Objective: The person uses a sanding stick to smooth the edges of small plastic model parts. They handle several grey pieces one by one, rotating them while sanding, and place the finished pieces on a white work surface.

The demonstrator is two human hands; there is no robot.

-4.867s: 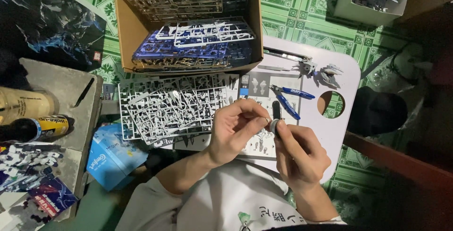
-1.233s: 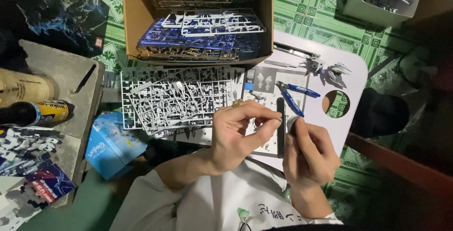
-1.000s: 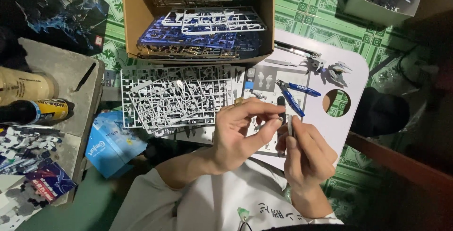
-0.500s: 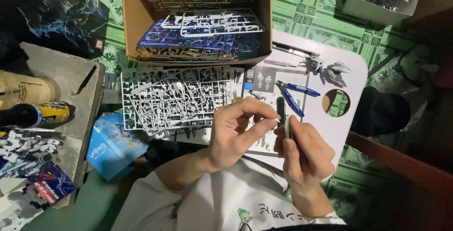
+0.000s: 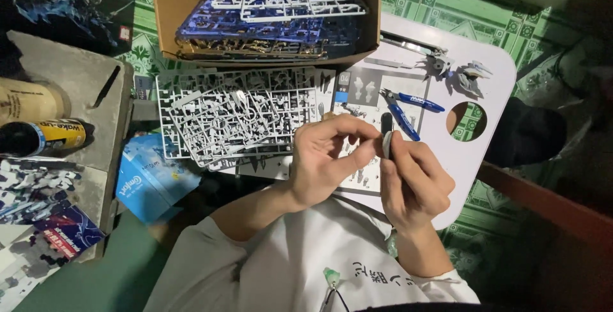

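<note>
Small grey part [image 5: 372, 148] pinched at left hand [image 5: 329, 159] fingertips, pressed against the dark file stick [image 5: 386, 134]. Right hand [image 5: 414, 181] clenched around the stick's lower end, stick upright, poking above its fingers. Hands touching over the white lap table [image 5: 495, 89]. Blue-handled nippers [image 5: 407, 109] just beyond the right hand. Grey sprue sheet [image 5: 227, 115] beyond and left of the left hand. Cardboard box [image 5: 174, 6] of sprues farther out.
</note>
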